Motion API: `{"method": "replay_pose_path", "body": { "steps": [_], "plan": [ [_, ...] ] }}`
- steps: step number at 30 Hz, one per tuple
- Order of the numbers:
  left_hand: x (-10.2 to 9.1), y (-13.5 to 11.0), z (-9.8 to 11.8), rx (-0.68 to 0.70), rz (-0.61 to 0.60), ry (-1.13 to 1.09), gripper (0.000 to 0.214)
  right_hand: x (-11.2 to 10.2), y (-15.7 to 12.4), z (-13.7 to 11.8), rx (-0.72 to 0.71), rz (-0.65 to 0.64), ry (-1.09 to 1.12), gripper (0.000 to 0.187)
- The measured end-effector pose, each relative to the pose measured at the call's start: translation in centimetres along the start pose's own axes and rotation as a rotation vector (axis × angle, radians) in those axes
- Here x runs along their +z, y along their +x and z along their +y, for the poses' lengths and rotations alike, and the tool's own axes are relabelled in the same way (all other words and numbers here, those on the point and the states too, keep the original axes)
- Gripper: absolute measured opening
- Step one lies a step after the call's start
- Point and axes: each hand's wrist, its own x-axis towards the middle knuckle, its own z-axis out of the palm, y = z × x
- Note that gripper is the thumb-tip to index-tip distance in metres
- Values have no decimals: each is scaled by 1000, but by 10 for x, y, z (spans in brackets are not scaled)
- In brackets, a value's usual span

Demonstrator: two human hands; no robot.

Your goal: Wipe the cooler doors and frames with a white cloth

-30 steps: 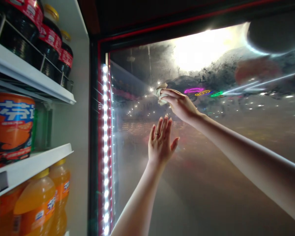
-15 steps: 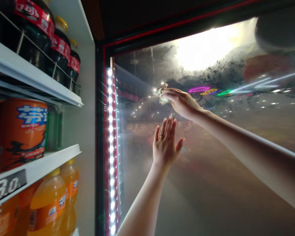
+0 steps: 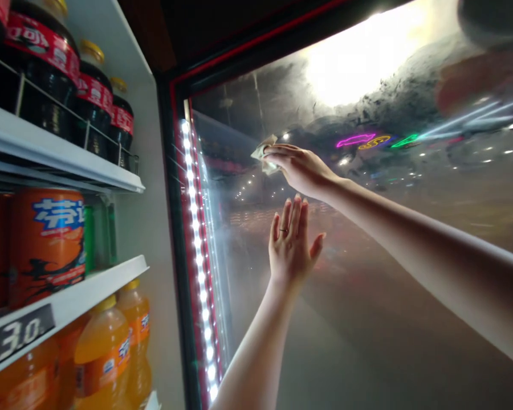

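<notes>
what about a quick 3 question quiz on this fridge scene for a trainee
1. Which hand holds the cloth, left or right?
2. True or false: the left hand wears a ring.
3. What colour is the drink in the bottles on the lower shelf?

Key: 1. The right hand. 2. True. 3. Orange.

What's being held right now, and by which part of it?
The right hand holds a crumpled pale cloth, bunched at its near end under the fingertips. The left hand is open and holds nothing.
</notes>
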Motion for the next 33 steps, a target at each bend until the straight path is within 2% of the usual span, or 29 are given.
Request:
{"method": "replay_pose_path", "body": {
  "steps": [3,5,9,13,17,21,24,28,31,33],
  "plan": [
    [0,-1,0,-1,-8,-5,99,-5,-12,6,-2,-20,1,66],
    [1,-1,1,-11,-20,-14,100,-8,-13,13,8,12,10,66],
    [-3,3,1,-32,-51,-23,95,-1,9,18,26,86,63,66],
    [-12,3,0,-60,-125,-47,91,8,19,12,-15,29,100,66],
    [-19,-23,3,-178,-164,-65,115,0,-3,19,-60,-38,95,64],
    [-15,-60,10,-245,-211,-35,140,-7,-11,27,-40,9,66,65],
    [-11,-73,13,-268,-221,11,144,1,4,17,-26,48,51,67],
    [-9,-73,13,-269,-221,51,145,22,20,-9,-33,39,92,73],
    [-8,-71,14,-280,-236,63,145,30,11,-23,-78,-19,111,74],
    [-7,-71,15,-292,-243,70,145,27,-2,-24,-109,-54,109,71]
  ]
}}
